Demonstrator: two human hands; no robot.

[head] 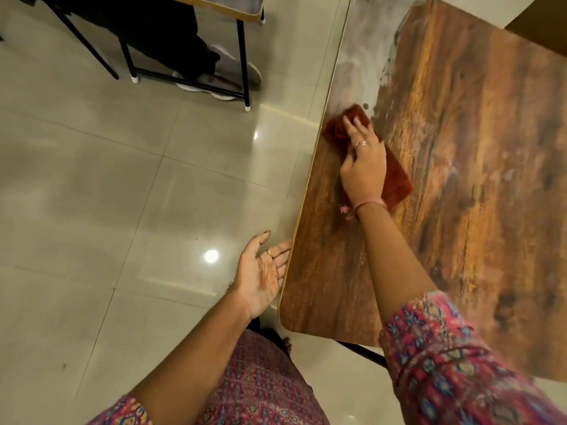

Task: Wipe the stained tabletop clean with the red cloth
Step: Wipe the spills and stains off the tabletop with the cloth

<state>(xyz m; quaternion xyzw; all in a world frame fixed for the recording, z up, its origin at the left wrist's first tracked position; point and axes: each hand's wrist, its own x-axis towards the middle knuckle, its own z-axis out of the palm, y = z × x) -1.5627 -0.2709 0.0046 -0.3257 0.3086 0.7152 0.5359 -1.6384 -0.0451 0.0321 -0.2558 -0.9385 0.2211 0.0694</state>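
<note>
Nearest the camera are two patterned pink sleeves (445, 357), one on each forearm, with a patterned garment between them low in the view. The left hand (260, 277) hovers palm up just beside the near left edge of the desk (460, 210), its grip loose, fingers straight and apart, holding nothing; the fingertips come close to the desk edge, and whether they touch it cannot be told. One ring shows on that hand.

The desk top is a brown wood-grain surface with a rounded near corner and a thin pale edge band. One dark leg strut shows under the near edge. Farther along, the right hand (363, 161) lies flat on the cloth (395, 185), fingers spread and pressing it down onto the desk near the left edge; the grip is not curled round it. One pink wristband sits on that wrist, and rings on one finger.

Just beyond the cloth, a pale grey-white stain (362, 56) covers the far left part of the desk top, with one small dark spot beside the cloth's far end.

The floor (122, 179) is glossy pale tile with two bright light reflections. At the far left stands a second desk (239, 10) on black legs, with a seated person's shoes (221, 75) beneath it.
</note>
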